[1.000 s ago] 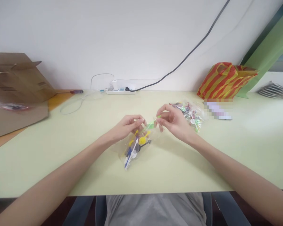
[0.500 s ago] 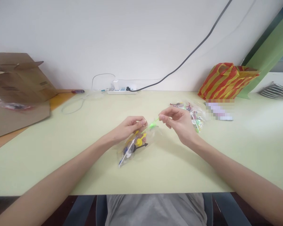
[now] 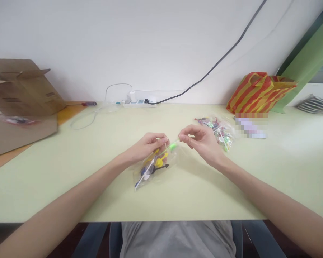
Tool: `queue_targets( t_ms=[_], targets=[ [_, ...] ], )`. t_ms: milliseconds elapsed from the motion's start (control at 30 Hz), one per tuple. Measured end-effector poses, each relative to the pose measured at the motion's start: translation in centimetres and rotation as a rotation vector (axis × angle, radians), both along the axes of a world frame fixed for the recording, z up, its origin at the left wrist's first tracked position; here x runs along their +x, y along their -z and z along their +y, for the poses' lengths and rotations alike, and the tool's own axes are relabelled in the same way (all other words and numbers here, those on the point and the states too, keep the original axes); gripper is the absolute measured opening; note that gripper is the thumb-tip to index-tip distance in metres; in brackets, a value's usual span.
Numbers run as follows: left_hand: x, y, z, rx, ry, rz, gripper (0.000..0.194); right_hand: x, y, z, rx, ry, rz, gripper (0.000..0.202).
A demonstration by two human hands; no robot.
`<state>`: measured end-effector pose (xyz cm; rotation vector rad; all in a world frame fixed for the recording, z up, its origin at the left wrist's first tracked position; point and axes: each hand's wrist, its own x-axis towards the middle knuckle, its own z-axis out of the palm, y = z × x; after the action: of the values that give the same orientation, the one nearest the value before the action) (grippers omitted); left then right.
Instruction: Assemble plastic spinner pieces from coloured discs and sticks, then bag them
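A clear plastic bag (image 3: 140,181) lies near the middle of the table, with yellow, white, black and blue arrow-shaped pieces inside. My left hand (image 3: 153,143) pinches the bag's upper edge. Right of it, my right hand (image 3: 195,141) is closed, its fingertips by the bag's mouth and the upper end of a thin green piece. The bright green part (image 3: 173,146) of that piece shows between my hands, partly behind the clear plastic. A second clear bag (image 3: 224,134) of many small coloured pieces lies just beyond my right hand.
An open cardboard box (image 3: 24,89) stands at the left. A power strip (image 3: 138,104) with cables lies along the wall, near a screwdriver (image 3: 89,104). At the back right are a red and yellow striped bag (image 3: 249,94) and a flat pale item (image 3: 251,128).
My right hand has moved slightly left, towards my left hand. The green piece has shifted a little down and left, nearer the pieces in the bag.
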<state>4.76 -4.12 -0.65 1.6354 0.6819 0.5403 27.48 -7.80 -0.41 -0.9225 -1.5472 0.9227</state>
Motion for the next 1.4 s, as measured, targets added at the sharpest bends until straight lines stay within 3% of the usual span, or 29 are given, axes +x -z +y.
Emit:
queue_targets(
  t_ms=[300,600,767,933,1133,1400],
  targets=[
    [-0.1,0.0,0.1,0.050,-0.036,0.022,0.038,0.3,0.3,0.3,0.002,0.045,0.018,0.031],
    [-0.1,0.1,0.2,-0.079,-0.033,-0.077,0.036,0.6,0.4,0.6,-0.060,0.066,0.217,0.025],
    [-0.1,0.6,0.4,-0.158,-0.053,-0.148,0.031,0.6,0.1,0.4,-0.053,0.070,0.213,0.023],
    [0.2,0.9,0.3,-0.256,-0.084,-0.171,0.032,0.5,-0.2,0.0,-0.007,-0.027,0.183,0.021],
    [0.4,1.4,0.4,-0.287,0.029,-0.161,0.027,0.1,-0.4,-0.5,0.025,-0.105,0.132,0.020],
    [0.5,2.1,0.9,-0.326,0.044,-0.180,0.035,-0.3,-0.8,-0.8,0.078,0.061,0.180,0.022]
  ],
)
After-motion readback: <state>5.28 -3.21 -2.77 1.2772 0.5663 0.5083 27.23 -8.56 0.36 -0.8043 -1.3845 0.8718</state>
